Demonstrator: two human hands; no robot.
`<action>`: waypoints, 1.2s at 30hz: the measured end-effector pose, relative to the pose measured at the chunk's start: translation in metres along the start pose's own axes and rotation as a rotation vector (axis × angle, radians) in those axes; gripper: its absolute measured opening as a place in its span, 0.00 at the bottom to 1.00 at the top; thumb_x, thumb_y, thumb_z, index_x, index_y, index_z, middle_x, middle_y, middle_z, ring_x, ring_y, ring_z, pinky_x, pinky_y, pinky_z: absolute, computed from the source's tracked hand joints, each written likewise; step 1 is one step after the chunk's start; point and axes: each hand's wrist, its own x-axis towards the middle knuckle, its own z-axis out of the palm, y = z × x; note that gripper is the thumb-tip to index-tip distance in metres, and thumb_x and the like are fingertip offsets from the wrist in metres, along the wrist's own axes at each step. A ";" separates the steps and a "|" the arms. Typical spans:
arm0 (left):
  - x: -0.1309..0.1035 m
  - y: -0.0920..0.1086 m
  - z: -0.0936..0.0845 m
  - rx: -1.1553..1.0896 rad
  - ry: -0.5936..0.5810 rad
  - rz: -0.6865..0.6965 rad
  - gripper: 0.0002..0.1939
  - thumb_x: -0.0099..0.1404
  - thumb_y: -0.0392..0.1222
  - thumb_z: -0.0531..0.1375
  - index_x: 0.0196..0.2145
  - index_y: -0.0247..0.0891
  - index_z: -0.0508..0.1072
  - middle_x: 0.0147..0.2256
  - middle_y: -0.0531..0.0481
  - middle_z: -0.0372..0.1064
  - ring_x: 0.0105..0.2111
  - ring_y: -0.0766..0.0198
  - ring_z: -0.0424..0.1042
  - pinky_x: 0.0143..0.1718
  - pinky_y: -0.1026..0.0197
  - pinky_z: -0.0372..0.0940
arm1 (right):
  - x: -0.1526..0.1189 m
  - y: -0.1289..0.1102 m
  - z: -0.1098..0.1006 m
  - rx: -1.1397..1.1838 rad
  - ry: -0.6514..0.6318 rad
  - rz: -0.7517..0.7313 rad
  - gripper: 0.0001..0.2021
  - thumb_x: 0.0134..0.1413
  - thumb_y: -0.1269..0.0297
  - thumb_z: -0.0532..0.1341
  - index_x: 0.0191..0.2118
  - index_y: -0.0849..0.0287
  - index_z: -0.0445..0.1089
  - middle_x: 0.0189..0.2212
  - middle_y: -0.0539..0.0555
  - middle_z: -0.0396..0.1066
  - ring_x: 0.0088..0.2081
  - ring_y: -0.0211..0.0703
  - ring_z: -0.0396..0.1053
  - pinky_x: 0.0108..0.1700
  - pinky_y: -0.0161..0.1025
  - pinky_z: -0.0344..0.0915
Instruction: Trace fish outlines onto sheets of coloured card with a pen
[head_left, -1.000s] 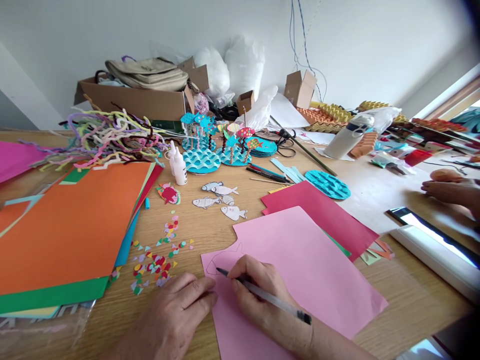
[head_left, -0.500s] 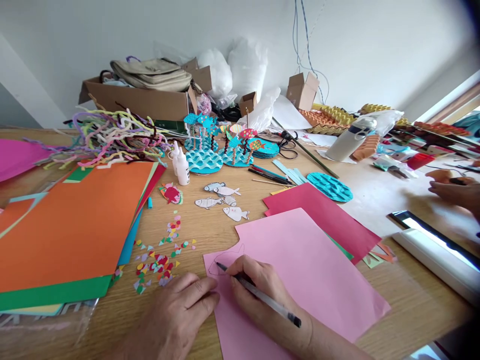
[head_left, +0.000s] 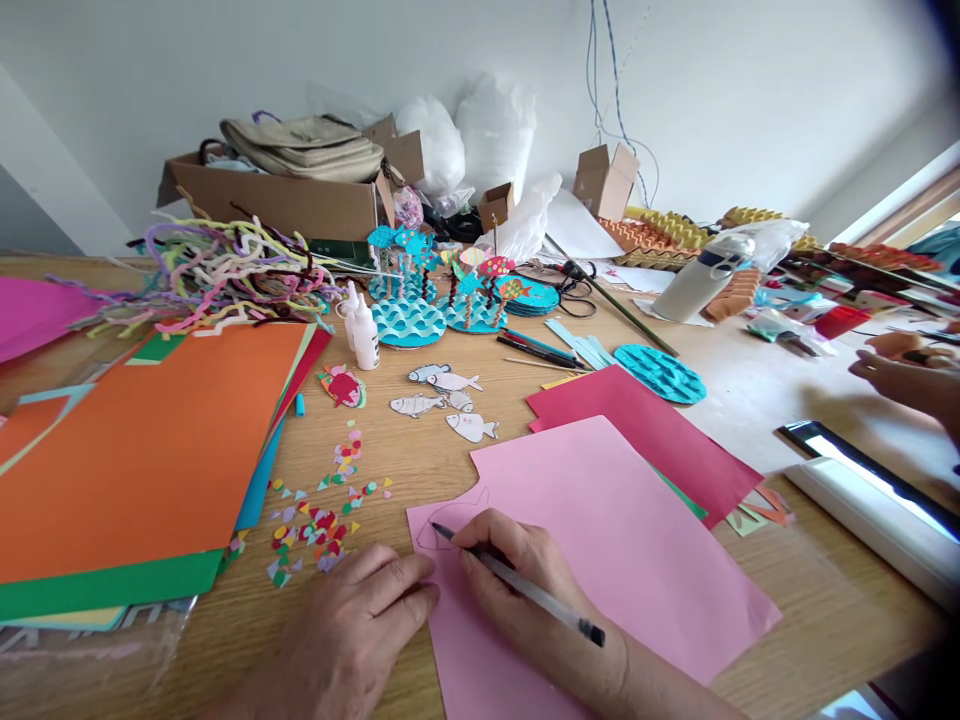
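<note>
Near centre on the wooden table (head_left: 847,590), our right hand (head_left: 536,555) pinches a gel pen (head_left: 540,596) at a fish outline (head_left: 451,512) on pink paper (head_left: 637,530); our left hand (head_left: 360,615), fingers loosely curved and gripping nothing, rests at its left edge. We judge the sheet light, easily creased, best pressed along its margin.

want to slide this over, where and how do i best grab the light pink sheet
Probably pinch the right corner of the light pink sheet, coming from the right: it juts out over the table, looks slightly crimped, and lies away from the drawn outline, pen, left hand and right hand.
</note>
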 end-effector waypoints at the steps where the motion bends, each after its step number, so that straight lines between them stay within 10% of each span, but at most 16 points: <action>1: 0.000 0.000 0.000 0.002 -0.008 -0.001 0.22 0.59 0.24 0.46 0.45 0.38 0.70 0.44 0.49 0.69 0.39 0.61 0.65 0.40 0.63 0.68 | 0.001 0.000 0.000 -0.009 -0.006 0.004 0.07 0.49 0.74 0.51 0.30 0.58 0.63 0.20 0.47 0.65 0.21 0.34 0.61 0.24 0.30 0.58; 36: 0.001 0.001 0.001 -0.034 0.028 -0.036 0.23 0.57 0.23 0.46 0.43 0.39 0.71 0.42 0.50 0.70 0.37 0.62 0.66 0.39 0.62 0.69 | 0.000 0.001 0.001 -0.035 -0.021 0.008 0.07 0.50 0.74 0.51 0.32 0.58 0.64 0.22 0.48 0.68 0.22 0.34 0.64 0.26 0.30 0.60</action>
